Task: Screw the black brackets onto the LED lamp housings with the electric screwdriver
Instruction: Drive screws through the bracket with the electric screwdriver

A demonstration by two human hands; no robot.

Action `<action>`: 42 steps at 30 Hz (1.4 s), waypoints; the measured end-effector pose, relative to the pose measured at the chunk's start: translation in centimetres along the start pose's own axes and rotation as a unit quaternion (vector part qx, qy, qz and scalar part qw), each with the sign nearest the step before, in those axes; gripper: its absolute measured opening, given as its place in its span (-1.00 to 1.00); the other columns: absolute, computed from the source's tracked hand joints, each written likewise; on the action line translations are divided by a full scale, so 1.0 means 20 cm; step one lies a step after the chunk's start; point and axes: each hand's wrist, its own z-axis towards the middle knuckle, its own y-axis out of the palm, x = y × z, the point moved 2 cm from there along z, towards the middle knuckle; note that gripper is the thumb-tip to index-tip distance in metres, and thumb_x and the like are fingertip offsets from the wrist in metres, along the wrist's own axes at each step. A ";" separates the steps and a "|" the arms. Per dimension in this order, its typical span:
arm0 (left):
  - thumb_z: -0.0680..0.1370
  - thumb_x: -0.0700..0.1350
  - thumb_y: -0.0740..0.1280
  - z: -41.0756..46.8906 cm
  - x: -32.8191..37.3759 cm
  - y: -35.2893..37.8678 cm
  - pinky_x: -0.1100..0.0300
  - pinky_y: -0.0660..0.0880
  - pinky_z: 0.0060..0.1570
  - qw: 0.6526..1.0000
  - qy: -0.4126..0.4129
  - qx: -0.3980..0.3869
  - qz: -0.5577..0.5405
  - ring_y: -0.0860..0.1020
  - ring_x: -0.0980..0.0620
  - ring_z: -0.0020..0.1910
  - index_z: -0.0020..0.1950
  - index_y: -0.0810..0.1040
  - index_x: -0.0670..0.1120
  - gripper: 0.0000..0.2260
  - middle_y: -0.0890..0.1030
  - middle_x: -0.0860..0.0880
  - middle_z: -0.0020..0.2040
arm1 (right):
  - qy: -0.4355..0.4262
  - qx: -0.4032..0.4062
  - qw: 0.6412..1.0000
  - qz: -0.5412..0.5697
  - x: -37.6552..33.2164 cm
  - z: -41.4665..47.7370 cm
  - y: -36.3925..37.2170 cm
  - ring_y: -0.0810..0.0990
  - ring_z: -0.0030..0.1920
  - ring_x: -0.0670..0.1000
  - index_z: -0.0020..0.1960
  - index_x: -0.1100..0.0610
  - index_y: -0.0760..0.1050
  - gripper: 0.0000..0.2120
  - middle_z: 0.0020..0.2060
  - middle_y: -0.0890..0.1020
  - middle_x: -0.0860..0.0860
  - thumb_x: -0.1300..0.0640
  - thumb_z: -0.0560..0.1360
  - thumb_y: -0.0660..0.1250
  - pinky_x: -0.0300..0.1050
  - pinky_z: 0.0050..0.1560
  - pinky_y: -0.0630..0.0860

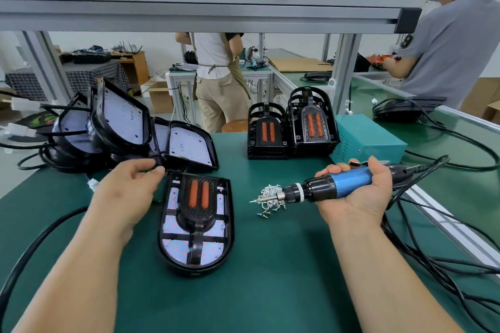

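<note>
**Now a screw goes on the bit, then the bracket gets fixed**

Fingers of the right hand wrap the blue barrel of the electric screwdriver, thumb over the top. They hold it nearly level, its bit dipped into the pile of screws on the green mat. Fingertips of the left hand pinch a black strip at the far-left corner of the lamp housing. Whether that strip belongs to this housing or to the heap of bare housings behind cannot be told. The lamp housing lies flat between the two hands, with a black bracket seated on its LED board.

The step in hand looks like picking up a screw. To do it well, the person should lift one screw cleanly on the bit and tip the driver upright over a bracket hole. The left hand should press the bracket so it cannot slide. The cable trailing from the tool could tug it off line. Spare brackets stand stacked at the mat's far edge.
</note>
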 end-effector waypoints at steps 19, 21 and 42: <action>0.64 0.00 0.21 -0.12 -0.19 0.19 -0.02 0.64 -0.06 0.895 -0.214 -0.242 -0.307 0.69 -0.21 0.02 0.05 0.73 -0.17 -0.65 0.70 -0.24 0.06 | 0.015 -0.120 0.983 -0.140 0.38 -0.24 0.20 0.42 -0.47 0.00 -0.22 0.08 0.38 -0.81 -0.44 0.43 -0.02 0.02 0.51 0.27 -0.19 -0.30 0.43; 0.64 0.01 0.21 -0.12 -0.19 0.19 -0.04 0.65 -0.05 0.895 -0.211 -0.242 -0.311 0.69 -0.23 0.03 0.09 0.71 -0.17 -0.65 0.69 -0.24 0.07 | 0.019 -0.126 0.981 -0.148 0.44 -0.24 0.23 0.40 -0.45 0.00 -0.23 0.09 0.38 -0.81 -0.44 0.42 -0.01 0.04 0.51 0.27 -0.19 -0.28 0.40; 0.62 0.00 0.25 -0.09 -0.22 0.19 -0.21 0.55 0.18 0.895 -0.208 -0.243 -0.312 0.67 -0.27 0.06 0.25 0.60 -0.22 -0.64 0.68 -0.28 0.08 | 0.021 -0.206 0.951 -0.230 0.54 -0.26 0.30 0.43 -0.48 0.01 -0.19 0.10 0.42 -0.88 -0.46 0.44 0.01 0.07 0.44 0.31 -0.18 -0.32 0.42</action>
